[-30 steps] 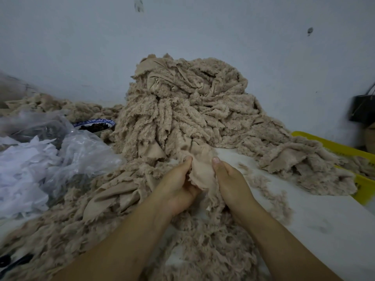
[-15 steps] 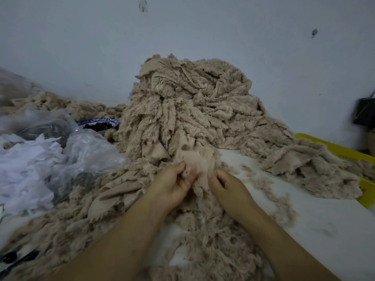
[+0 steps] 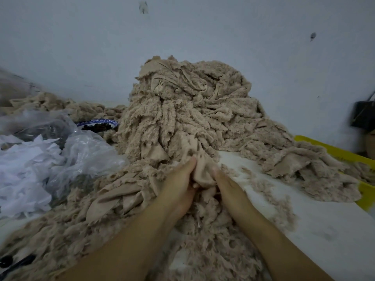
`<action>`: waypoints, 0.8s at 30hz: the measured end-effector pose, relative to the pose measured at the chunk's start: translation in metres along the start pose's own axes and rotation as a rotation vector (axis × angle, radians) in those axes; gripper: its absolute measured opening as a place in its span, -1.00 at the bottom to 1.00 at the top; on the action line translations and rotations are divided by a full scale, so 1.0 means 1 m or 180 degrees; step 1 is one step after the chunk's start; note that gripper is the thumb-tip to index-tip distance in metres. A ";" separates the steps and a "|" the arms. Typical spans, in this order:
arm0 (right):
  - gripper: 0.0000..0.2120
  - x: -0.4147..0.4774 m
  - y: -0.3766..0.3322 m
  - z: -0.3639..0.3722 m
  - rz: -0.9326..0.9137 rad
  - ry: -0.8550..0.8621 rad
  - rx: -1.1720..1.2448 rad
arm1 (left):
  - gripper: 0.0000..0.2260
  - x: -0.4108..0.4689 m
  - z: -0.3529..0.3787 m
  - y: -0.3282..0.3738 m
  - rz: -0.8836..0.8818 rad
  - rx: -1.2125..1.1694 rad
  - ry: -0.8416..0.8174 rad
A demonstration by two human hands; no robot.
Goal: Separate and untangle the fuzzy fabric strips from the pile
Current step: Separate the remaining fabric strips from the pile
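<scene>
A tall pile of beige fuzzy fabric strips (image 3: pixel 188 102) rises against the wall at the middle of the table. More strips spread toward me and off to the right (image 3: pixel 304 165). At the foot of the pile my left hand (image 3: pixel 178 185) and my right hand (image 3: pixel 229 185) hold one strip (image 3: pixel 203 169) between them, smooth backing side up. Left thumb and fingers pinch its left edge. The right hand's fingers curl round its right edge. The strip's far end runs up into the pile.
Clear plastic bags and white scraps (image 3: pixel 40 159) lie at the left. A blue-rimmed bowl (image 3: pixel 97 125) with dark contents sits behind them. A yellow tray (image 3: pixel 345 155) lies at the right under strips. Bare white table (image 3: pixel 324 220) shows at the right. Black scissor handles (image 3: pixel 8 262) poke in bottom left.
Both hands let their fingers loosen half a second ago, then closed again round the strip and now bunch it between them, slightly lower on the table.
</scene>
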State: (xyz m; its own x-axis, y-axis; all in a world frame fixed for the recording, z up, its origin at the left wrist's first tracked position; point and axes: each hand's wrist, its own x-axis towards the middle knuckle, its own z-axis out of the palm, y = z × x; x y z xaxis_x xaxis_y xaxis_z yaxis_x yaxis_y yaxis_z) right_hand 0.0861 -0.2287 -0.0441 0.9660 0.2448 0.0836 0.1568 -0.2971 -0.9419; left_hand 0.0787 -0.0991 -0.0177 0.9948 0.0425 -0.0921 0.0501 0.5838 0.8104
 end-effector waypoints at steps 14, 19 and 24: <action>-0.70 0.017 -0.003 -0.018 0.0574 0.1013 0.2331 | -0.69 -0.007 0.008 -0.018 -0.0303 0.0791 0.0362; -0.81 0.015 -0.003 -0.013 0.0439 0.0944 0.2151 | -0.84 -0.003 0.002 -0.007 -0.0401 -0.0341 0.0455; -0.80 0.011 -0.003 -0.014 0.0254 0.0828 0.1931 | -0.91 -0.002 -0.007 0.003 -0.0745 -0.0839 -0.0053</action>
State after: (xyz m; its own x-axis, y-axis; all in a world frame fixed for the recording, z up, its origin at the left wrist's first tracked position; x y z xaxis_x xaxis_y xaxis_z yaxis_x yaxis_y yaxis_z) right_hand 0.0993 -0.2385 -0.0356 0.9999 -0.0096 0.0103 0.0126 0.2859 -0.9582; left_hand 0.0767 -0.0918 -0.0194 0.9605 -0.1291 -0.2465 0.2546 0.7654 0.5911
